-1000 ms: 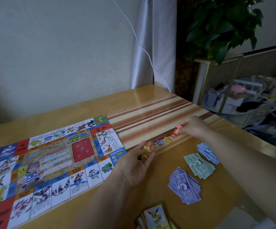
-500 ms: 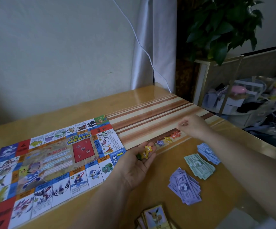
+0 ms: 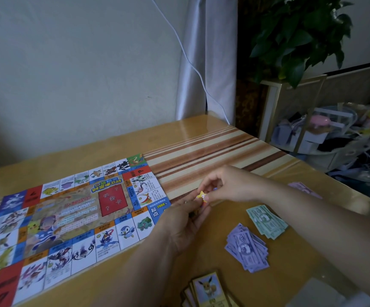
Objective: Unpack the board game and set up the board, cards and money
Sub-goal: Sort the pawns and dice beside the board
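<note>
The colourful paper game board (image 3: 64,218) lies flat on the left of the wooden table (image 3: 201,138). Just past its right edge my two hands meet. My right hand (image 3: 230,185) pinches a small yellow star token (image 3: 201,195) over my left hand (image 3: 184,224), whose curled fingers hold more small tokens, mostly hidden. Play money lies to the right: a green stack (image 3: 267,221), a purple stack (image 3: 247,249), and a pale purple one (image 3: 304,189) beyond my right forearm. A stack of picture cards (image 3: 208,291) sits at the near edge.
A striped runner (image 3: 201,156) crosses the table under a glossy cover. Beyond the right edge stand a potted plant (image 3: 301,34), a gold-framed stand (image 3: 290,103) and a cluttered shelf (image 3: 345,134). A white cable (image 3: 193,65) hangs down the wall by the curtain.
My right hand has come back from the row of star tokens on the runner to my left hand, bringing a yellow star. The token row is no longer visible.
</note>
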Demonstrator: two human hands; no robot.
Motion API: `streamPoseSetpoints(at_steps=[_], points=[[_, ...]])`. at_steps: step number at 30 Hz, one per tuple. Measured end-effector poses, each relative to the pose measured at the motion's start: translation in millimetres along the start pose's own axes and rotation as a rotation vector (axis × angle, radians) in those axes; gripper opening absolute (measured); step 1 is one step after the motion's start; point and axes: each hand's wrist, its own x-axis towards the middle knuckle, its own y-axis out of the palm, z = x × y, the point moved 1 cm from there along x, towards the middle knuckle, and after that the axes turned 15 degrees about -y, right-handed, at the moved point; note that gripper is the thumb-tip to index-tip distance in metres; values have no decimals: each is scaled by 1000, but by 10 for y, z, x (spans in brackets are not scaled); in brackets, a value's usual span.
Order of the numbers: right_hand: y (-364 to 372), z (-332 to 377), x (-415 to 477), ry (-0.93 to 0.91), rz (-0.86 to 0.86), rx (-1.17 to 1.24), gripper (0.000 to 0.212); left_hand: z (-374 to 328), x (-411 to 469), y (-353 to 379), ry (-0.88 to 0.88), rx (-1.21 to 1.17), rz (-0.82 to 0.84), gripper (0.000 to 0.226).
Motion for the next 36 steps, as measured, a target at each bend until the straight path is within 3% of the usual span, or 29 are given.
streamPoseSetpoints(at_steps=[4, 7, 10, 16, 23, 28, 33, 36], points=[[-18, 5, 25, 43, -60, 40, 4, -3, -13, 17, -11, -20, -23, 12], [-146, -85, 49, 121, -236, 159, 2, -33, -22, 4, -22, -63, -11, 14], [-283, -259, 58, 214, -369, 84, 2, -88, -46, -61, -48, -147, 12, 16], [-121, -505, 56, 289, -209, -100, 5, -111, -71, -118, -43, -167, 30, 27], [-99, -577, 36, 340, -211, -290, 23, -135, -109, -121, -66, -191, 78, 26], [-148, -274, 48, 111, -291, -119, 5, -128, -98, -98, -84, -171, 117, 27], [-1, 14, 32, 26, -2, -35, 21, -109, -84, -79, -99, -147, 171, 30], [46, 45, 28, 14, 24, -85, 21, -84, -65, -77, -101, -124, 188, 35]])
